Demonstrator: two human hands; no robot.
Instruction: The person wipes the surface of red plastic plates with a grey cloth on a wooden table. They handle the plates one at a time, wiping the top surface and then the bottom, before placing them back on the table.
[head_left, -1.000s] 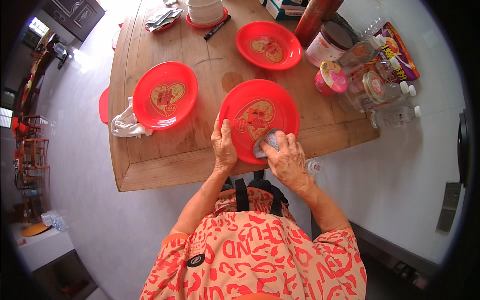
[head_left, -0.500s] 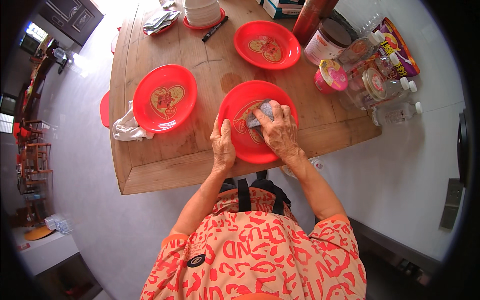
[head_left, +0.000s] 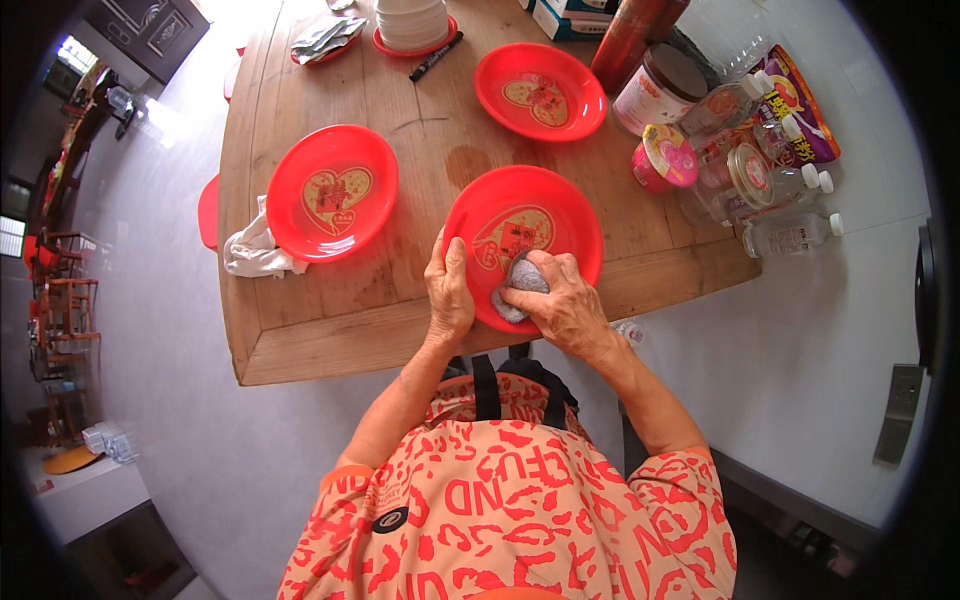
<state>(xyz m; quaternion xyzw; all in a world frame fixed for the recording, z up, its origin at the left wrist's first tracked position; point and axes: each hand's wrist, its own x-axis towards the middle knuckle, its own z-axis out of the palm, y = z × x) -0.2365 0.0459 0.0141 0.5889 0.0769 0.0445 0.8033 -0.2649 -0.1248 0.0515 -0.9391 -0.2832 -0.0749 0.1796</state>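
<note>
A round red plate (head_left: 565, 220) with a gold heart pattern lies at the near edge of the wooden table. My left hand (head_left: 450, 290) grips its left rim, thumb on top and fingers underneath. Bunched in my right hand (head_left: 568, 305) is a grey cloth (head_left: 522, 285), pressed onto the lower part of the plate, near the rim closest to me. Two similar plates lie apart from it: one red plate (head_left: 375, 205) to the left, another red plate (head_left: 490, 85) farther back. The fingertips under the plate are hidden.
Along the right stand a lidded jar (head_left: 650, 95), a pink cup (head_left: 664, 160) and several clear bottles (head_left: 790, 235). A white cloth (head_left: 255, 248) lies by the left plate. At the back are a stack of white dishes (head_left: 412, 25) and a black marker (head_left: 436, 57).
My right hand has drawn the grey cloth from the plate's middle down toward its near rim, uncovering more of the gold pattern. My left hand keeps its hold on the rim.
</note>
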